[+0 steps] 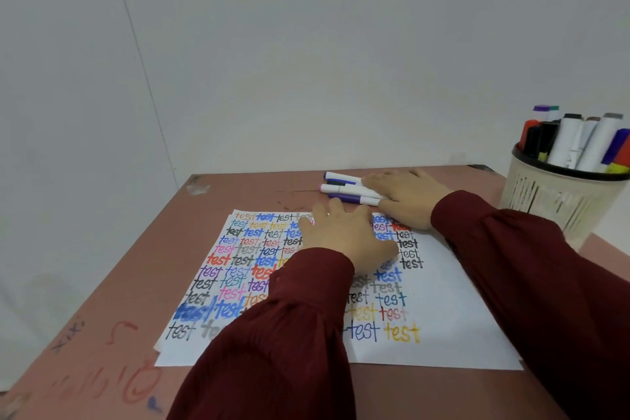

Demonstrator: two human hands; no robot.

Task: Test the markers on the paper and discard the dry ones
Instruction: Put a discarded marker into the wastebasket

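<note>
Presses paper (443, 317) with left grip (344, 235) spread flat. Covers markers (341, 188) on the far side with right grip (405, 198), laid straight.

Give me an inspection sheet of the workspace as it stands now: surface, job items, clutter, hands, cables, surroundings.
Surface: pinkish table, with marker scribbles at its near left.
Job's things: paper covered in coloured "test" words, its right part blank; loose markers lying capped just beyond the paper; marker holder at the right edge of view, full of upright markers.
Clutter: nothing seen.
Hands: left hand flat on the paper, fingers spread; right hand resting on the loose markers, fingers fairly straight.
Cables: nothing seen.
Surroundings: plain white wall behind the table.
</note>
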